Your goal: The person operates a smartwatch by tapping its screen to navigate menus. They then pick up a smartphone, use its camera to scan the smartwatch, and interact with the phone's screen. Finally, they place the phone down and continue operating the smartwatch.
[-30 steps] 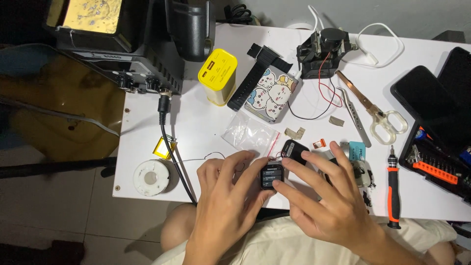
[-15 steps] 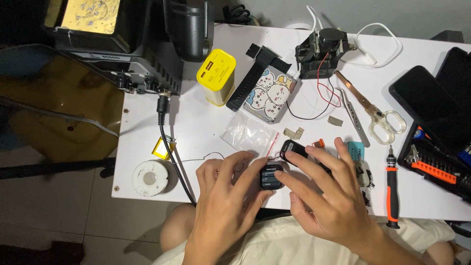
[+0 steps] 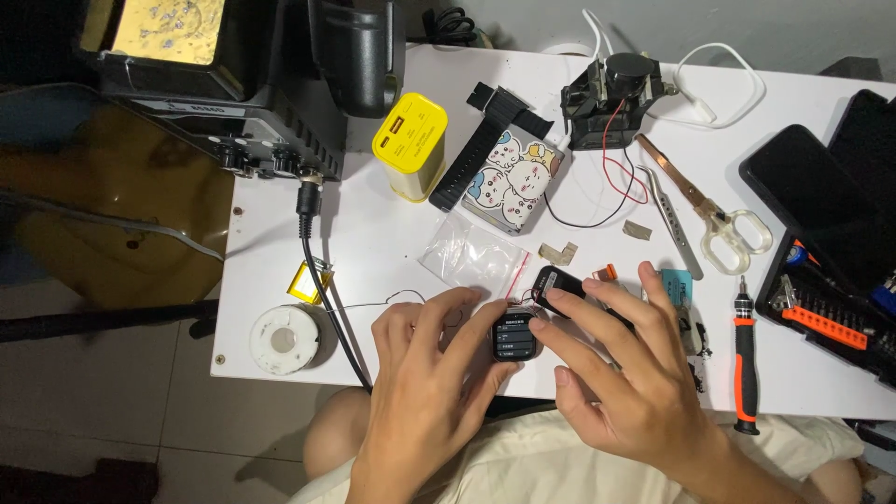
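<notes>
the left hand (image 3: pixel 425 373) pinches a small black watch body with a lit screen (image 3: pixel 514 336) at the near edge of the white tabletop (image 3: pixel 373 233), fingers curled around its left side; the right hand (image 3: pixel 625 383) is spread, a fingertip resting on the screen's right edge and another on a second small black module (image 3: pixel 553 278) at about 1 o'clock from it. the screen shows a lit menu, so the unit seems powered and under checking; its strap (image 3: pixel 481 159) lies detached at 12 o'clock beside a cartoon-printed case (image 3: pixel 513 187). a clear plastic bag (image 3: pixel 467 252), scissors (image 3: pixel 709 210) and an orange-handled screwdriver (image 3: pixel 744 359) at 3 o'clock lie unused, so reassembly looks undone
</notes>
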